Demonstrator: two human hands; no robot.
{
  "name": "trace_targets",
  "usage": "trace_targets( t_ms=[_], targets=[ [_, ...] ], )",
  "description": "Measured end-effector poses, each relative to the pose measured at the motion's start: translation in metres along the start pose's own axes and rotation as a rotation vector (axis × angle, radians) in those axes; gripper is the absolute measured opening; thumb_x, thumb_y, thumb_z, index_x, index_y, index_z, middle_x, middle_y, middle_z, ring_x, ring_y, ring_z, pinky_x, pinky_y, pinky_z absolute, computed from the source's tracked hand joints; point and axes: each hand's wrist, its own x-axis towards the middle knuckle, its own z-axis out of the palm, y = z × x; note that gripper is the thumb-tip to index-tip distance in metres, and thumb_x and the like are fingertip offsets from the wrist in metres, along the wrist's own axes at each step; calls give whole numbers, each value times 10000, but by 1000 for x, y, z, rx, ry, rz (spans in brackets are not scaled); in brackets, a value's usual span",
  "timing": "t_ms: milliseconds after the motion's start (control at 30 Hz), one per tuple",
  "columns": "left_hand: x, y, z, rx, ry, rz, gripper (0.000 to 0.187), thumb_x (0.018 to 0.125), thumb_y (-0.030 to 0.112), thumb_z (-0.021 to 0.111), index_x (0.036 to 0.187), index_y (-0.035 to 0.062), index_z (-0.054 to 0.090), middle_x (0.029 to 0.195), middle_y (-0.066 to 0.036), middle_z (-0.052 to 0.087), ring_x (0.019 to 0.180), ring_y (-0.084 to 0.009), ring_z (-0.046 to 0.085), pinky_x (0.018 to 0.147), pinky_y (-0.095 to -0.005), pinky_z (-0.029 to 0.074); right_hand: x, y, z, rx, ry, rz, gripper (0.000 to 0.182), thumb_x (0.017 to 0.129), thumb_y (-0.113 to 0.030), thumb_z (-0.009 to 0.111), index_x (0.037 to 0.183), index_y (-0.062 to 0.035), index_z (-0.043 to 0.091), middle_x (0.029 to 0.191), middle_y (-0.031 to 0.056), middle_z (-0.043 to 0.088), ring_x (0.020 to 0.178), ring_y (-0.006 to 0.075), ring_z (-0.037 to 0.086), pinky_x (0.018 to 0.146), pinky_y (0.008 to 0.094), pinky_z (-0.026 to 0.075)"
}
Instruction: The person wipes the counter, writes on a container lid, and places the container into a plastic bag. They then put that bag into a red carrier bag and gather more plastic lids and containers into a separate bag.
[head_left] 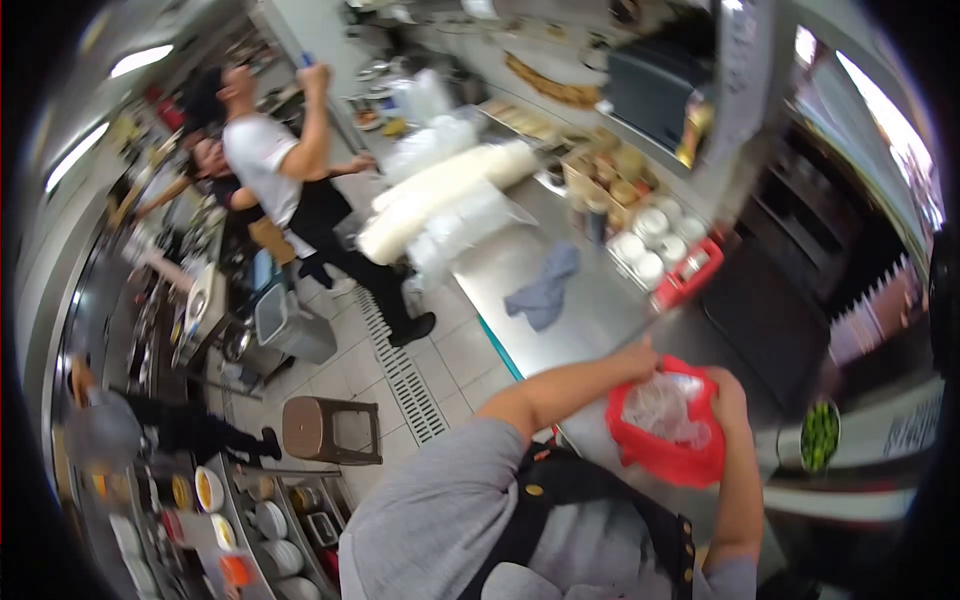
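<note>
The red bag (672,466) sits in front of my chest at the near edge of the metal counter (595,312), its mouth gaping up toward my view, with crumpled clear plastic (660,410) inside. What matters most is how it lies between my two hands. My left hand (636,362) is at the far left part of the rim, so the bag's body falls nearer me and rightward of those fingers; they look curled in on the edge, though blur softens them. My right hand (728,396) is bent over the right side of the rim, fingers closed on it, some tips hidden, with the bag leftward of them. Both are at the rim, neither clearly nearer. The bag slumps, so I can't read a firm long axis. Outward, a grey-blue cloth (545,288) lies farther along the counter, a red basket (690,274) beside white jars (650,245), and chopped greens (820,437) off to the right.
</note>
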Motion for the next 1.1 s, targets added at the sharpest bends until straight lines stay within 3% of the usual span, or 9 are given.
trace_targets(
  t_ms=[67, 167, 267, 333, 400, 500, 600, 867, 1100],
  targets=[
    [-12, -8, 0, -159, 43, 65, 269, 787, 128, 657, 1054, 143, 690, 1038, -149, 707, 983, -353, 642, 828, -458, 511, 5, -28, -8, -15, 6, 31, 400, 713, 97, 538, 1060, -17, 700, 1168, 174, 651, 1104, 386, 589, 955, 420, 492],
    [-30, -7, -14, -125, 222, 73, 294, 757, 93, 682, 1048, 130, 683, 1010, -144, 696, 956, -349, 655, 820, -449, 517, 7, -69, -6, -196, 45, -14, 195, 692, 8, 647, 849, -96, 699, 1169, 68, 608, 1100, 321, 539, 899, 452, 479],
    [-46, 8, -43, -156, 446, 46, 307, 756, 78, 684, 1060, 114, 671, 1026, -136, 680, 946, -351, 653, 826, -446, 520, 3, -104, 9, -226, -90, -54, 472, 659, -213, 842, 1094, -98, 699, 1366, 133, 515, 1272, 356, 440, 1018, 489, 427],
    [-66, 34, -61, -166, 566, 26, 323, 755, 70, 687, 1075, 102, 659, 1037, -130, 671, 932, -349, 654, 827, -444, 523, 1, -113, 10, -237, -106, -34, 514, 665, -277, 855, 1116, -92, 693, 1376, 131, 507, 1298, 361, 412, 1039, 500, 403],
    [-96, 61, -79, -368, 547, 145, 412, 762, 69, 699, 1163, 108, 617, 1205, -150, 601, 1048, -357, 605, 913, -443, 496, 1, -107, 27, -206, -116, -38, 524, 670, -292, 852, 1126, -92, 690, 1383, 136, 501, 1309, 354, 398, 1055, 500, 384],
    [-146, 85, -79, -73, 850, 283, 494, 784, 90, 713, 1255, 134, 571, 1335, -175, 499, 1207, -389, 491, 1017, -456, 431, -6, -127, 22, -159, -33, 22, 479, 686, -233, 835, 1113, -75, 685, 1398, 150, 489, 1338, 400, 357, 1080, 520, 356],
    [-195, 61, -61, -89, 835, 309, 515, 802, 121, 727, 1289, 153, 562, 1412, -190, 412, 1287, -420, 393, 1074, -477, 370, -21, -152, 15, -153, 123, 64, 462, 707, -188, 807, 1125, -53, 663, 1432, 169, 445, 1377, 436, 295, 1112, 534, 315],
    [-386, -95, 73, -272, 756, -203, 431, 841, 114, 699, 1255, 135, 582, 1317, -180, 487, 1199, -370, 526, 992, -408, 479, -41, -256, 59, -125, 445, 84, 562, 733, -88, 715, 1264, -45, 538, 1507, 233, 315, 1410, 489, 185, 1142, 613, 184],
    [-580, -223, 182, -617, 572, -663, 390, 867, 171, 667, 1244, 90, 610, 1164, -169, 653, 1020, -314, 664, 880, -388, 537, -16, -392, 199, 20, 266, -144, 535, 733, -143, 738, 1225, -60, 549, 1490, 255, 304, 1397, 500, 177, 1133, 616, 184]
  ],
)
